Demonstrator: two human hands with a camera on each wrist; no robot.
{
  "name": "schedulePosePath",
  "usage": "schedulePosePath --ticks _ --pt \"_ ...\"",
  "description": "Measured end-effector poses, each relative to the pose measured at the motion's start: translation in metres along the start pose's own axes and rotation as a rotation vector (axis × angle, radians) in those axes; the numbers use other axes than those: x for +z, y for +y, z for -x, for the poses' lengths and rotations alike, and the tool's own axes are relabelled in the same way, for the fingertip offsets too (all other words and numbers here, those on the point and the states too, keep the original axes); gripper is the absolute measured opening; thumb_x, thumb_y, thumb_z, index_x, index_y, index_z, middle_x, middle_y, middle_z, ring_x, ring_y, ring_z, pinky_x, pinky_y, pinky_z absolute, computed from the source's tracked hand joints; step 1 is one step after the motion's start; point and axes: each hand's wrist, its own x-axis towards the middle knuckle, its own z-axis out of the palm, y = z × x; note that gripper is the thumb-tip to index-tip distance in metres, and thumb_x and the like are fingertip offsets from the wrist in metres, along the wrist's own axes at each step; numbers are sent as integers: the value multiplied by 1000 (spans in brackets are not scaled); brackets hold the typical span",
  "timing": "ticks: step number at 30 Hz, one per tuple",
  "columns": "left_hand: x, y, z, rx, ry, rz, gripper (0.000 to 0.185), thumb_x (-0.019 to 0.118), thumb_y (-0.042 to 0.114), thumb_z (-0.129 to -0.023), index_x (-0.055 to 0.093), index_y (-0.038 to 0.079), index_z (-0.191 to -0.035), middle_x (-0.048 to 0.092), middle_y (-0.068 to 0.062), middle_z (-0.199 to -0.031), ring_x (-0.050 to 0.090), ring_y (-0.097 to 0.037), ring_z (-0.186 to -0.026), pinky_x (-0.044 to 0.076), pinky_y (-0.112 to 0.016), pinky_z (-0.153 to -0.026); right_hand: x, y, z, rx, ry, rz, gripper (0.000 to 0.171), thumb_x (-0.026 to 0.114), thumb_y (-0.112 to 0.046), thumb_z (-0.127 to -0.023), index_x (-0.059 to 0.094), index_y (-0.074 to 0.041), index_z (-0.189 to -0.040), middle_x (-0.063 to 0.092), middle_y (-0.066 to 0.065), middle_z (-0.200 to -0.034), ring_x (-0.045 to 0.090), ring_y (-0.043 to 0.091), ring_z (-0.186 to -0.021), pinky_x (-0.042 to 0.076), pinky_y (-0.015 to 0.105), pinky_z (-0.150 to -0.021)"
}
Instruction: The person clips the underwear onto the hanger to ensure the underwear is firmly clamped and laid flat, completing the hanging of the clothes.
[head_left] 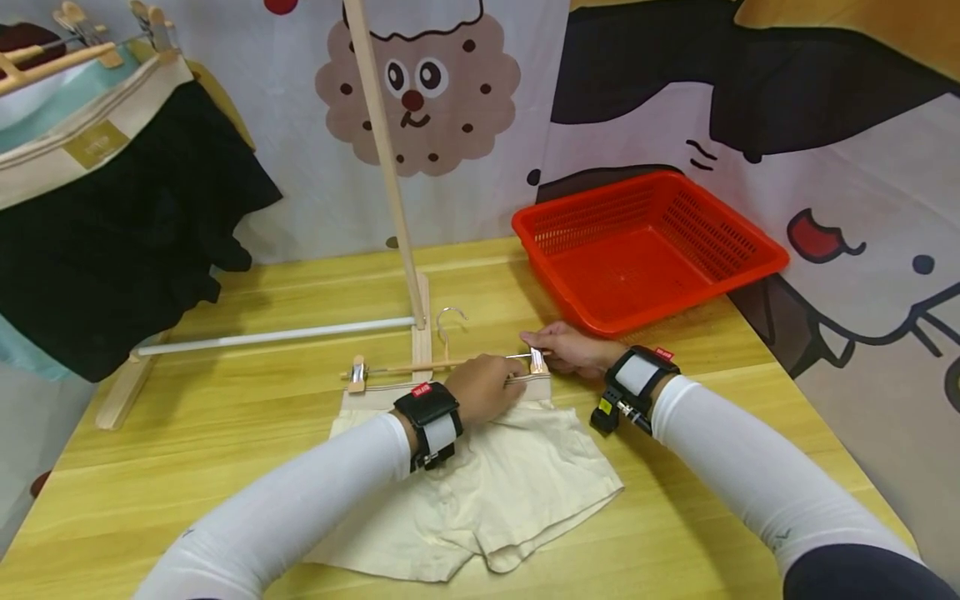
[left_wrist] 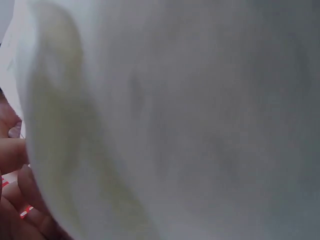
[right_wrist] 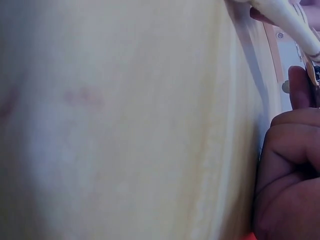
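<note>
Cream shorts (head_left: 532, 467) lie on the table with the waistband toward a wooden clip hanger (head_left: 401, 367). The hanger's left clip (head_left: 357, 375) sits at the left end of the waistband. My left hand (head_left: 483, 389) grips the waistband right of its middle; pale fabric (left_wrist: 175, 125) fills most of the left wrist view. With thumb and fingers, my right hand (head_left: 573, 348) pinches the right clip (head_left: 537, 358), which stands over the waistband's right end. In the right wrist view, the curled fingers (right_wrist: 295, 145) show at the right edge, and the clip is mostly hidden.
A red basket (head_left: 637, 308) stands at the back right, just beyond my right hand. The rack's wooden post (head_left: 386, 158) and white bottom bar (head_left: 285, 335) rise and run behind the hanger. Black shorts (head_left: 142, 217) hang from clips at the upper left.
</note>
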Motion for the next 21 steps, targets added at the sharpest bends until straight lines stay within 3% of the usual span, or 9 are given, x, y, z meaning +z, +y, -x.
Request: schedulePosePath --ticks 5,7,12,21 --pt "-1 2 0 -52 13 23 21 59 26 -101 75 16 -110 72 2 -98 58 -10 -73 48 -28 -68 0 1 -1 4 6 -19 46 49 -28 -106 54 -18 -61 31 -11 -50 25 2 -41 23 17 -42" --pt "-1 2 -1 -67 25 26 21 60 26 -100 75 15 -108 72 3 -97 59 -11 -73 49 -29 -69 0 1 -1 8 8 -26 45 49 -28 -106 55 -19 -62 31 -12 -50 25 2 -42 23 17 -43" --pt "1 -2 -5 -84 45 58 18 62 26 -98 75 14 -96 64 2 -76 52 -10 -59 43 -26 -56 1 2 -2 11 12 -27 44 49 -27 -106 57 -19 -64 32 -12 -51 25 2 -44 23 17 -44" --pt "0 -5 -9 -110 65 113 20 62 27 -97 74 17 -85 53 4 -63 49 -10 -56 39 -26 -53 1 0 1 -22 -1 4 45 46 -29 -107 55 -17 -65 30 -11 -49 25 3 -41 22 18 -42"
